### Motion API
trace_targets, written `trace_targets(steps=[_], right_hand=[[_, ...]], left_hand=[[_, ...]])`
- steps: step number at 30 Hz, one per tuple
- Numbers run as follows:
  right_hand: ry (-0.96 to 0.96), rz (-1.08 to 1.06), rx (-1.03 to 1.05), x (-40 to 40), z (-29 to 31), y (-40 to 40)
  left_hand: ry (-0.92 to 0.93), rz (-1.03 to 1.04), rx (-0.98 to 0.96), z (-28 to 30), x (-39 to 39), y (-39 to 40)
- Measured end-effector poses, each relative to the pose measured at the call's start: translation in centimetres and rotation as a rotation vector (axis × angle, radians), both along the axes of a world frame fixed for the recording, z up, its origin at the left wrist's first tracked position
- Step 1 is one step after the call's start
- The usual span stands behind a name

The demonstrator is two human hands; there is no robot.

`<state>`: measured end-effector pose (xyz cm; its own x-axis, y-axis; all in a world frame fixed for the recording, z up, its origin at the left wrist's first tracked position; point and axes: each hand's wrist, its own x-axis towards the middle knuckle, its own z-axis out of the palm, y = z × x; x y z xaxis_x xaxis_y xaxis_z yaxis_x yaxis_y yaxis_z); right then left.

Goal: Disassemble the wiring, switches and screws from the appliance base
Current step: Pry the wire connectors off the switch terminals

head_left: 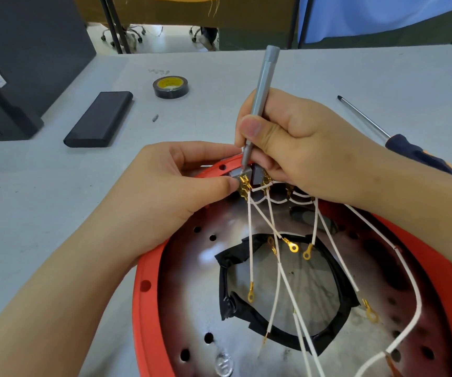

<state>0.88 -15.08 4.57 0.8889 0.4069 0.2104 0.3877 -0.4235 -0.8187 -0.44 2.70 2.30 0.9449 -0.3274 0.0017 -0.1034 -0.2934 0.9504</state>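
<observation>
Near the lower right of the desk point(328, 74), lying open side up: round appliance base point(148, 317) with an orange-red rim pierced by small holes, and a shiny metal pan inside, dotted with dark round holes and cut out at the middle, the cutout edged in crumpled black tape point(235, 306). At its far rim, grey switches point(256, 174) set side by side, brass terminals below them. From those terminals, thin white wires point(250, 240) fanning down across the pan, most ending in loose gold ring lugs point(293, 247) that touch no screw. Left hand point(170, 191) at the rim, thumb and forefinger pinching the leftmost switch at its brass tabs. Right hand point(301, 148) just beside it, fingers curled round a slim grey precision screwdriver point(260, 104) held nearly upright, tip down on the top of the same switch. Farther out on the grey desk: larger screwdriver point(377, 126) with a dark and orange handle at the right, roll of black tape with a yellow core point(170, 87) beyond the hands, small loose bit point(155, 117) near it, flat black case point(99, 119) to the left, dark box point(4, 110) at the left edge
</observation>
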Motion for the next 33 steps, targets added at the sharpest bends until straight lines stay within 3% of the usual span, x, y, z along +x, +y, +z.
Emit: trace_targets(steps=[12,28,33], right_hand=[[0.112,0.054,0.015,0.53,0.45,0.32],[0.097,0.079,0.020,0.36,0.30,0.09],[0.092,0.002,0.085,0.34,0.57,-0.01]], left_hand=[[0.010,-0.019,-0.002,0.10,-0.04,-0.02],[0.004,-0.018,0.006,0.09,-0.05,0.04],[0.031,0.016,-0.014,0.02,0.00,-0.10]])
